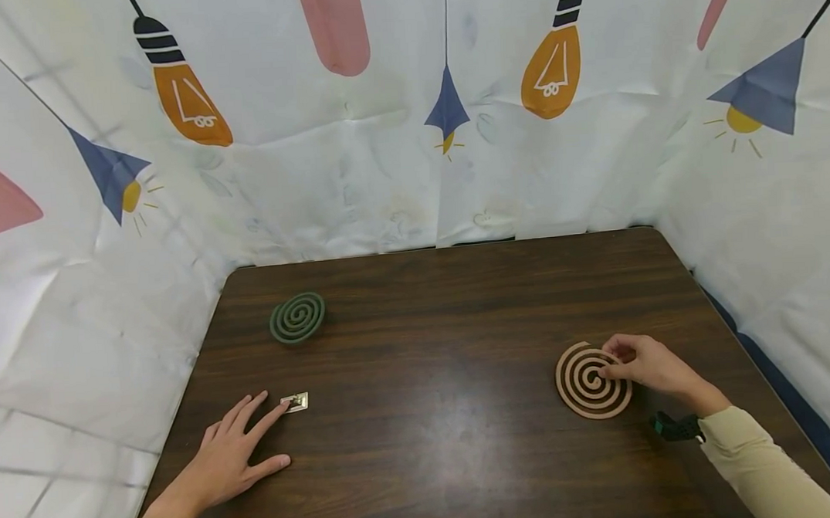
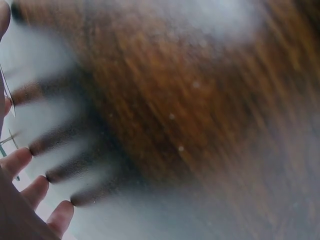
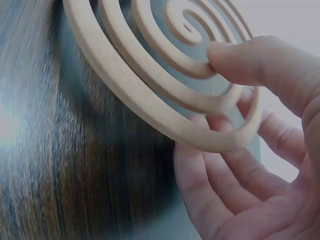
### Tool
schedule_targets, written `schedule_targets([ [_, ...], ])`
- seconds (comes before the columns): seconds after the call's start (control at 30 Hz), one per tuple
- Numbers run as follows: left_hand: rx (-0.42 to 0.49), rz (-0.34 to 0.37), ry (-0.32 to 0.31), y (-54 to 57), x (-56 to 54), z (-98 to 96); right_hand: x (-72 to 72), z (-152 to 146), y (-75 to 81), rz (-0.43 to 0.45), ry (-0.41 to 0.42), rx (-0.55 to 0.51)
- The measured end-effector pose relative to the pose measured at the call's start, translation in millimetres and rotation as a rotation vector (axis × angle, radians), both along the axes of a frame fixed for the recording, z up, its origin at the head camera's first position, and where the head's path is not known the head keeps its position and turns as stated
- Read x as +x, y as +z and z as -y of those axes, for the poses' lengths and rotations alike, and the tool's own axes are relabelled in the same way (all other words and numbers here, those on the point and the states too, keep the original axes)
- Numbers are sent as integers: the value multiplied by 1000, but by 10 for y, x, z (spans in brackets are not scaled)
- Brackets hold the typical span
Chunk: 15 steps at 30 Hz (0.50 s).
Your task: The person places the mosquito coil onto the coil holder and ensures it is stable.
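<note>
In the head view my right hand (image 1: 652,368) grips a tan mosquito coil (image 1: 572,383) at the right of the table. The right wrist view shows the thumb (image 3: 240,60) on top of the coil's rings (image 3: 120,65), with the other fingers (image 3: 220,175) curled beneath its edge. My left hand (image 1: 229,456) lies spread at the left, palm down. Its index fingertip rests on a small, flat, shiny metal piece (image 1: 299,401) with a cut-out pattern. Beyond it sits a dark green mosquito coil (image 1: 297,318).
The dark brown wood-grain table (image 1: 445,312) has rounded far corners. White cloth (image 1: 398,190) printed with lamps and bulbs hangs behind it and along both sides. A dark band is on my right wrist (image 1: 675,427).
</note>
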<state>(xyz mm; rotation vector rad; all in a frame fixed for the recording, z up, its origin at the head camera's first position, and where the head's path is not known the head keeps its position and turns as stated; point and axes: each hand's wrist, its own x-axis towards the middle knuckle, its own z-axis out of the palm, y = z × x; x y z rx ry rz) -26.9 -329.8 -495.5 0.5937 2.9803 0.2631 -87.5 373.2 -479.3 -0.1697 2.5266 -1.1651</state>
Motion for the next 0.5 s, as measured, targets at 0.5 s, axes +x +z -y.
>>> schedule_targets([
  [0.5,2,8,-7,25,-23,-29,-11,26,-90,176,-28,-327],
])
